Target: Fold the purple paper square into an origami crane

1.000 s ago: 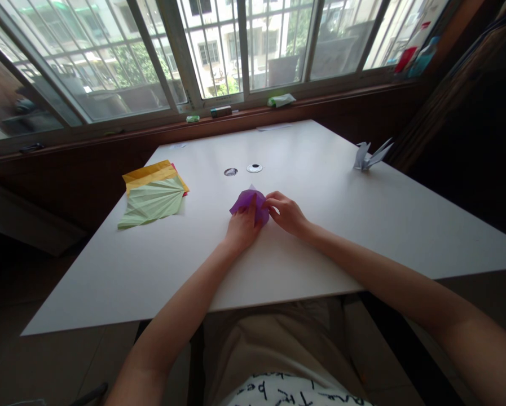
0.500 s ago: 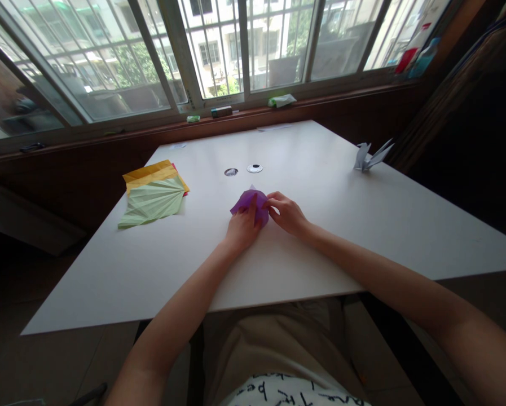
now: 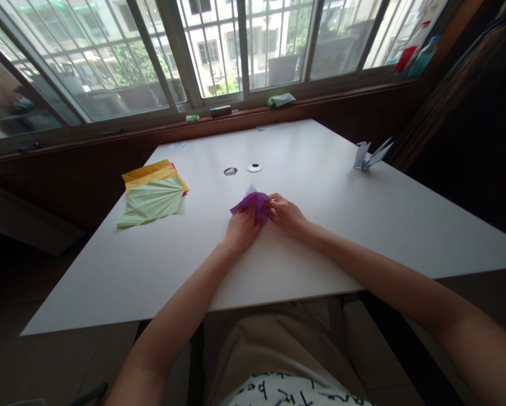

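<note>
White table bears papers, paper crane.

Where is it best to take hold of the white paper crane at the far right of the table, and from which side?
Probably the paper crane is best pinched at its low folded body, coming down from above. Its thin wing points up and to the right and its neck stands at the left, so both look easy to bend. It stands alone on the white table, far from both hands.

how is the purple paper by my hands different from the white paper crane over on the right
The purple paper is only partly folded and lies low on the table under the left hand and right hand; the white paper crane is finished and stands alone, wings raised. The purple paper sits mid-table, the crane near the far right edge. Both are folded paper on the same table.
</note>
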A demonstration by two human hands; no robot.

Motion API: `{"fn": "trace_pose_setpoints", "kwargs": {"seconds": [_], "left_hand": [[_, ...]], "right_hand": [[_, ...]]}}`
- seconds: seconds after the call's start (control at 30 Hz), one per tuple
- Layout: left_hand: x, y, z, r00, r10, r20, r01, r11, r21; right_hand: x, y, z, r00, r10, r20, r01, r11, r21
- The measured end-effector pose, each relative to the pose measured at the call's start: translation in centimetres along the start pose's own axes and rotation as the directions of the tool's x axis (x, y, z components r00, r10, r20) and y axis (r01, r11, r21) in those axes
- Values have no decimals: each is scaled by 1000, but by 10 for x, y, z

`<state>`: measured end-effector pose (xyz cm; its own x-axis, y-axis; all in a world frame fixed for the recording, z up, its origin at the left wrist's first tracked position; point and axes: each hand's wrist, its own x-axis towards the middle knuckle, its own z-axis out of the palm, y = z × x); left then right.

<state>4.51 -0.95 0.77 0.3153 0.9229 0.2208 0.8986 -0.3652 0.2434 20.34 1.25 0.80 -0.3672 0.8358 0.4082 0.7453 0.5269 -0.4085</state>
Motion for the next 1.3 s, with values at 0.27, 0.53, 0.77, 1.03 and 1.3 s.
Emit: {"fn": "trace_pose_setpoints", "kwargs": {"seconds": [0.27,0.53,0.77,1.03,1.3], "left_hand": [[-1,-2,1,999,31,-34,-31,999,12],[0,-2,2,1000,6,-12,-6,1000,5],[1,-2,3,1000,10,-16,-10,1000,11],[0,-3,4,999,33,-42,-33,999,4],[0,-2,3,998,37,-46,-37,999,0]], "right_hand": [[1,0,-1,998,3,61,-2,1000,-17],[0,-4,-4,996,24,81,-22,1000,-21],[0,-4,-4,996,27,82,-25,1000,-18],[1,-5,-5,994,35,104,-30,999,-45],[1,-5,-4,992,39,117,-33,998,-55]]}}
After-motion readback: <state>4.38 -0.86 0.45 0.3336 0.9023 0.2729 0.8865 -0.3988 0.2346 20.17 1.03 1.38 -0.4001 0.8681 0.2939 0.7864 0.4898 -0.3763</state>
